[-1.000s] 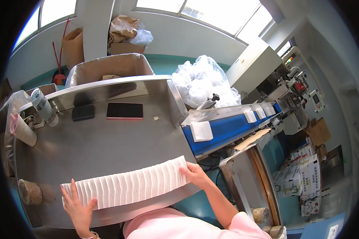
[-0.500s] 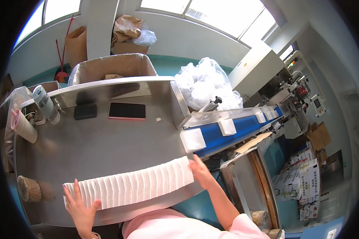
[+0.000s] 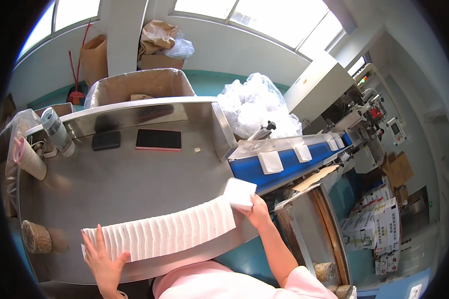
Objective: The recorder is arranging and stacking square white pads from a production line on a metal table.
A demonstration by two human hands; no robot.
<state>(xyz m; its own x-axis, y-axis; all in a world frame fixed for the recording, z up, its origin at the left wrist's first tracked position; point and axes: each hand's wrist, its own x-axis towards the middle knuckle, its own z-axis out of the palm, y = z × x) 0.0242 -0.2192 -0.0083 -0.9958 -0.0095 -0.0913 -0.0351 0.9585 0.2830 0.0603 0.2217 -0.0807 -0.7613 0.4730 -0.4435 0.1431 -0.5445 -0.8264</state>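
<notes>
A long row of white folded napkin packs (image 3: 164, 230) stands on edge along the near side of the metal table, bending gently upward to the right. Spread over its left end is my left hand (image 3: 105, 264), fingers stretched out and touching the packs, thumb along the near side. At the row's right end, my right hand (image 3: 258, 212) pinches one square white napkin pack (image 3: 240, 192) by its right edge. That pack lies flatter than the row and overlaps its last packs in view. My right fingertips are partly hidden beneath it.
Several more white packs ride a blue conveyor belt (image 3: 244, 171) that meets the metal table (image 3: 134, 184) at the right. A phone (image 3: 158, 139), a dark flat case (image 3: 106, 140), a bottle (image 3: 58, 130), a cup (image 3: 30, 158) and a tape roll (image 3: 36, 236) sit toward the back and left.
My right hand has shifted from the row's end to the pack off the belt's end and taken hold of it. Other packs have come nearer along the belt. My left hand has barely moved.
</notes>
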